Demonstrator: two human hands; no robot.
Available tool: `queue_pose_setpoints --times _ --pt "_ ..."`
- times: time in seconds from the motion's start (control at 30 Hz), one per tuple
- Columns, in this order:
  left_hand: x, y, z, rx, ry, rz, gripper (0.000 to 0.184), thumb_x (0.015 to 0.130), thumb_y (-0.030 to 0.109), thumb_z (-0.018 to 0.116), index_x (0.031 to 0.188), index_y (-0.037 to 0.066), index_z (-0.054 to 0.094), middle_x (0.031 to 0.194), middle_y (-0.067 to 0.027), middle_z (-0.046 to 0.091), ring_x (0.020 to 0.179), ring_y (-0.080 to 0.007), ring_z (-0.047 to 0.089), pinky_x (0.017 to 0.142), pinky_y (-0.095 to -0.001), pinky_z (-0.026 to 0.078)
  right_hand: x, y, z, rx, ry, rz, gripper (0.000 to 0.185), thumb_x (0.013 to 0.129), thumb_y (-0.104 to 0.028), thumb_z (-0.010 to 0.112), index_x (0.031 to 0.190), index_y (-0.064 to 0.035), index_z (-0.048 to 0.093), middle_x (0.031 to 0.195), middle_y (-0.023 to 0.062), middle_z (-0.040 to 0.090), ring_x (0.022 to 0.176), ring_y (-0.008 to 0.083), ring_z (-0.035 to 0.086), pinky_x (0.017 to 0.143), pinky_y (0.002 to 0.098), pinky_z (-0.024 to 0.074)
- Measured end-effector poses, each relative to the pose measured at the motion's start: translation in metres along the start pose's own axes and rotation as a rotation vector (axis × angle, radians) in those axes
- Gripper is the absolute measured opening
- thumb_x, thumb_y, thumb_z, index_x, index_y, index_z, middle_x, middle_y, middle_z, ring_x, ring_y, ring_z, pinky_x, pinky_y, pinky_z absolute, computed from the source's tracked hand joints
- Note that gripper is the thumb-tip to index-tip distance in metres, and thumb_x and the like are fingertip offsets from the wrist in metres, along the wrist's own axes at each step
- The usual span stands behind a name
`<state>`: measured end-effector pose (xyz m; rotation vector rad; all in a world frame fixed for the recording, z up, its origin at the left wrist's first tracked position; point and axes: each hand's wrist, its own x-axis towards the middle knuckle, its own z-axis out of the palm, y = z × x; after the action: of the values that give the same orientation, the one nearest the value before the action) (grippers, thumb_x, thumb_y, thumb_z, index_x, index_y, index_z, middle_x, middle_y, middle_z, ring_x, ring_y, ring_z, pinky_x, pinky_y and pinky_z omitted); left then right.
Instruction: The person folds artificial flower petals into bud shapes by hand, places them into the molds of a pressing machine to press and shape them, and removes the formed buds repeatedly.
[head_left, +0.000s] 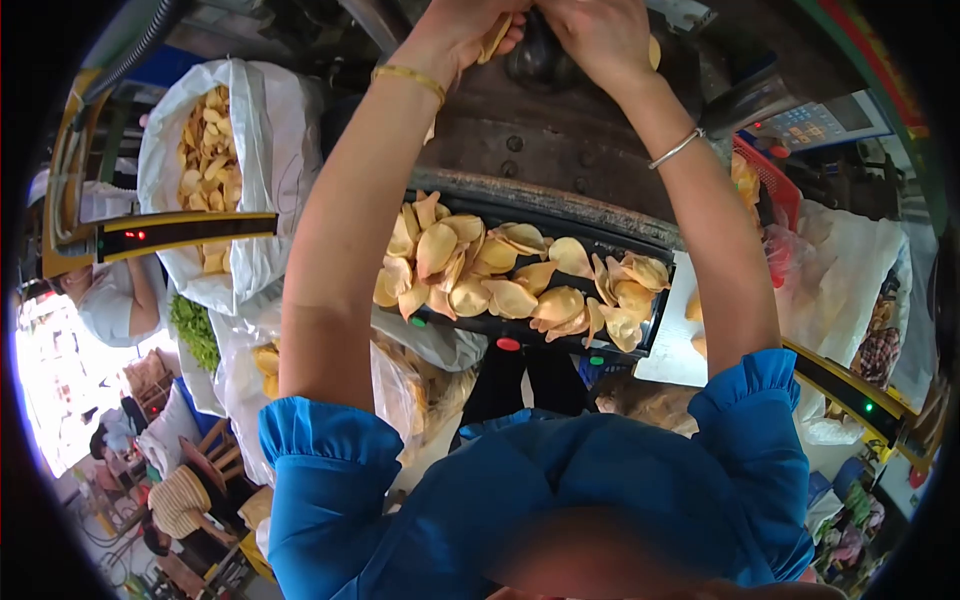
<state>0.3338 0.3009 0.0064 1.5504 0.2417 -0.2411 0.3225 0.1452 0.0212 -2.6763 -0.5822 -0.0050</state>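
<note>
At the top edge, my left hand (pixel 466 36) has its fingers closed on a tan, curved, petal-like piece (pixel 493 39). My right hand (pixel 602 42) is bent over beside a dark rounded metal part (pixel 540 55) of the machine; its fingertips are cut off by the frame edge, so what they hold is hidden. Another bit of tan material (pixel 654 52) shows beside the right wrist. Below my forearms, a black tray (pixel 640 345) carries a heap of similar tan cupped pieces (pixel 470 295) with pointed ends.
A white sack (pixel 265 150) at left holds many tan pieces. At right are a red basket (pixel 782 190) and a control panel (pixel 825 120). Yellow-black bars (pixel 190 232) flank both sides. Red and green buttons (pixel 508 344) line the tray's front. People sit at lower left.
</note>
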Motion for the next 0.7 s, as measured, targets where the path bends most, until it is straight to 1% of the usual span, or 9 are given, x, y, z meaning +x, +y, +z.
queue_pose_setpoints --times 0.17,0.3,0.37,0.4,0.47,0.53,0.57,0.63,0.7 --pt "0.02 -0.034 -0.019 -0.471 -0.099 0.116 0.022 0.088 0.013 0.06 0.075 -0.004 0.06 0.055 -0.0066 0.053 0.039 -0.0153 0.045 0.035 -0.0272 0.034 0.006 -0.002 0.005 -0.219 0.116 0.159 0.01 0.074 -0.015 0.063 0.082 -0.0102 0.068 0.087 0.0039 0.062 0.086 0.0229 0.054 0.081 0.0375 0.0414" --pt "0.007 -0.038 -0.014 -0.111 0.038 0.095 0.021 0.088 0.012 0.057 0.074 -0.003 0.058 0.058 -0.0077 0.053 0.041 -0.0145 0.045 0.037 -0.027 0.033 0.015 0.02 0.023 -0.381 0.021 0.184 0.01 0.077 -0.013 0.061 0.082 -0.0079 0.068 0.086 0.0045 0.062 0.085 0.0254 0.054 0.073 0.035 0.0435" --pt "-0.037 0.008 -0.007 0.376 0.076 0.413 0.022 0.089 0.013 0.057 0.076 -0.004 0.059 0.058 -0.0059 0.053 0.043 -0.014 0.045 0.04 -0.026 0.034 -0.003 0.006 0.021 -0.604 0.408 -0.086 0.02 0.08 -0.012 0.066 0.099 -0.0144 0.07 0.08 0.0002 0.064 0.064 0.0164 0.059 0.056 0.025 0.0428" --pt "-0.056 0.007 -0.005 0.384 0.081 0.416 0.022 0.089 0.013 0.057 0.076 -0.004 0.059 0.058 -0.0059 0.053 0.043 -0.014 0.045 0.04 -0.026 0.034 -0.011 0.008 0.016 -0.597 0.414 -0.089 0.02 0.08 -0.012 0.066 0.099 -0.0144 0.07 0.08 0.0002 0.064 0.064 0.0164 0.059 0.056 0.025 0.0428" --pt "-0.092 -0.002 -0.006 0.254 0.258 0.503 0.018 0.088 0.01 0.058 0.079 -0.005 0.06 0.065 -0.0068 0.059 0.052 -0.0145 0.053 0.049 -0.0253 0.042 -0.028 0.012 0.005 -0.206 0.267 0.001 0.015 0.083 -0.014 0.059 0.087 -0.0029 0.069 0.081 0.007 0.063 0.074 0.0252 0.055 0.063 0.0334 0.043" --pt "-0.129 -0.038 0.004 0.497 0.468 0.824 0.024 0.08 0.007 0.066 0.102 -0.002 0.064 0.093 -0.0111 0.061 0.07 -0.019 0.058 0.056 -0.0249 0.045 -0.087 -0.02 0.001 0.604 0.501 -0.201 0.014 0.085 -0.01 0.065 0.098 -0.0081 0.069 0.084 0.0015 0.066 0.069 0.0112 0.058 0.061 0.0221 0.0428" --pt "-0.134 -0.06 0.01 0.615 0.48 0.976 0.039 0.074 0.004 0.064 0.111 -0.005 0.059 0.105 -0.0183 0.057 0.087 -0.0282 0.059 0.073 -0.0349 0.05 -0.103 -0.031 0.021 1.003 0.342 -0.073 0.012 0.088 -0.009 0.064 0.098 -0.0052 0.068 0.089 0.0009 0.067 0.072 0.0067 0.055 0.064 0.0203 0.0435" --pt "-0.151 -0.095 0.04 0.524 0.532 0.945 0.047 0.071 0.0 0.064 0.117 -0.004 0.056 0.108 -0.0183 0.056 0.094 -0.0303 0.056 0.081 -0.036 0.048 -0.125 -0.043 0.053 1.074 0.143 -0.008 0.013 0.084 -0.011 0.069 0.095 -0.0043 0.067 0.082 -0.0005 0.065 0.068 0.0053 0.053 0.062 0.0177 0.0422" --pt "-0.168 -0.099 0.036 0.47 0.459 0.923 0.046 0.073 0.0 0.064 0.117 -0.004 0.056 0.108 -0.0167 0.056 0.091 -0.0268 0.056 0.078 -0.0329 0.048 -0.139 -0.046 0.06 1.181 0.154 0.056 0.012 0.084 -0.011 0.069 0.094 -0.0039 0.067 0.082 0.0002 0.065 0.069 0.0059 0.053 0.063 0.0178 0.0426"
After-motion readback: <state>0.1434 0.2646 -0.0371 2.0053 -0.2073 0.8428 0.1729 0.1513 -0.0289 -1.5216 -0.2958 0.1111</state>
